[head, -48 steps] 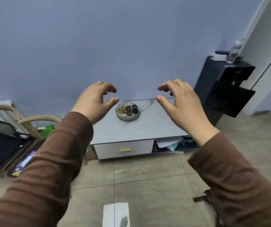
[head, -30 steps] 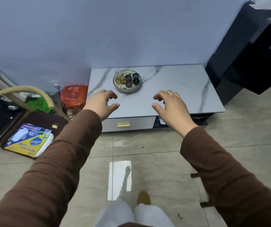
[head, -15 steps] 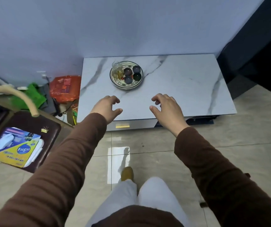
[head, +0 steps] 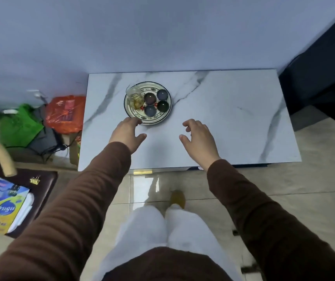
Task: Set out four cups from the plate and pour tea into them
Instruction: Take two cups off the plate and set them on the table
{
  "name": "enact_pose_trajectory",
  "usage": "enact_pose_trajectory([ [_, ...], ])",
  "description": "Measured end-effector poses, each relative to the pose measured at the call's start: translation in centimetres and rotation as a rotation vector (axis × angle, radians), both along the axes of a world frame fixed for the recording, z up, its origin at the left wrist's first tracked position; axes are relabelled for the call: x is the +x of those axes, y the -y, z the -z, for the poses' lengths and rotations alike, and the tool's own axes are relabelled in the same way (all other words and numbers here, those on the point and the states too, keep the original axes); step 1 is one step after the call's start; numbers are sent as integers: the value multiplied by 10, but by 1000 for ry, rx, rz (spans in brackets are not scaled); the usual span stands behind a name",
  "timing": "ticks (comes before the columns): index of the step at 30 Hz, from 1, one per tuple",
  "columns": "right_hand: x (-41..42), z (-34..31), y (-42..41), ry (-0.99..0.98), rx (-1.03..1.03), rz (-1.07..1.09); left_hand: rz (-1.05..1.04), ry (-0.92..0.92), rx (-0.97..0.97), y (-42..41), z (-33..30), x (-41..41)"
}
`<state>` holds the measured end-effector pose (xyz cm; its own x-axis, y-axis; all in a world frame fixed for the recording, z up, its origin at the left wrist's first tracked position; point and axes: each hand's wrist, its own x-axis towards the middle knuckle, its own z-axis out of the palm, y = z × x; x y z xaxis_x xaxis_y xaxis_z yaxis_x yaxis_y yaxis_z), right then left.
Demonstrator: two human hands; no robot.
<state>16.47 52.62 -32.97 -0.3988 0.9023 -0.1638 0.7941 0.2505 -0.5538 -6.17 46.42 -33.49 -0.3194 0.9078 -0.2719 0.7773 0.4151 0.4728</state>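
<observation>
Four cups [head: 156, 103] sit on the plate [head: 163, 119] beside the glass pitcher [head: 134, 96], far-left on the table [head: 223, 110]. My left hand [head: 126, 133] and right hand [head: 199, 136] hover empty, fingers loose. Nothing set out or poured.

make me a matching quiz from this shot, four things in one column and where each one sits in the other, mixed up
Things:
1. glass pitcher
2. left hand
3. orange bag
4. binder clip

Places:
a. on the floor left of the table
b. on the dark mat, lower left
c. on the plate, left side
d. at the plate's near rim

Pairs: 1-c, 2-d, 3-a, 4-b
</observation>
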Motion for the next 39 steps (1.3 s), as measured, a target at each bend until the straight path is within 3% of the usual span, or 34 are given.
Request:
enact_pose_trajectory([
  [8, -36, 53, -75, 30, -63, -3, -87, 37, -27, -61, 54, -19],
  [20, -93, 173, -160, 72, -160, -11, -175, 105, -67, -140, 184, -43],
  [30, -120, 262, -210, 52, -24, -112, -259, 70, -25, -175, 266, -49],
  [39, -131, 294, -224, 110, 81, -193, -261, 31, 61, -183, 293, -47],
])
